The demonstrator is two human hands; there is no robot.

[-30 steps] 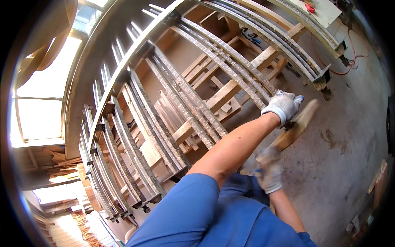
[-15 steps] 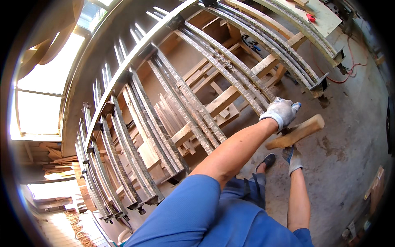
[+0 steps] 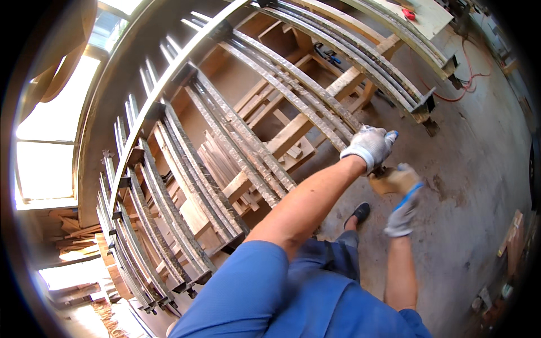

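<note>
My left hand [image 3: 369,146], in a grey-white glove, is closed at the near end of a curved metal rib [image 3: 315,101]. Its fingers hide what they grip, and a dark bit shows just below it. Lower and to the right, my gloved right hand [image 3: 404,208] is wrapped round a thick wooden block [image 3: 390,181], blurred by motion. One end of this block lies close under my left hand, near the rib's end. The rib belongs to a large curved frame of paired, rough-crusted bars.
A pale curved band [image 3: 163,101] crosses the ribs at the far left. Wooden beams [image 3: 290,135] and stacked strips lie beneath. A red hose [image 3: 465,84] runs over the concrete floor [image 3: 451,225] at right. My shoe [image 3: 362,211] stands below the block.
The wooden block has swung from a long slant into an end-on pose, and my right hand has risen with it. My left hand stays at the rib's end; the whole view has shifted slightly.
</note>
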